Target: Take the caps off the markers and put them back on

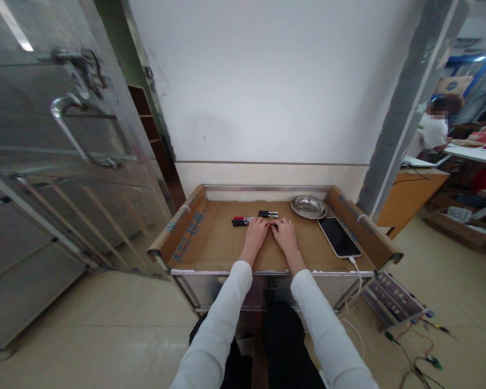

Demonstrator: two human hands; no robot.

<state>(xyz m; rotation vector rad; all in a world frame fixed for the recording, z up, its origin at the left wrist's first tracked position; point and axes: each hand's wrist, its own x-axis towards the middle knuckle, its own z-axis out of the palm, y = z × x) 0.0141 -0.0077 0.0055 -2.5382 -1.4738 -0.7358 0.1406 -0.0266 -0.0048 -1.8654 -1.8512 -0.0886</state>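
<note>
My left hand (257,232) and my right hand (284,232) rest close together over the cardboard-lined cart top (222,246). Both have curled fingers, and their fingertips nearly meet. A small dark bit shows between them, but I cannot make out what it is. Just beyond my left hand lie red and black pens (240,221), partly hidden by its fingers. Farther back, a pair of black pens with clear ends (268,214) lies side by side. To the right of my right hand sits a shallow round metal dish (309,207).
A phone (340,237) with a white charging cable (353,263) lies on the cart's right side. Folded cardboard walls (364,227) edge the cart. A metal door (60,129) stands left. An electrical box (392,300) with loose wires is on the floor; a person (431,132) sits far right.
</note>
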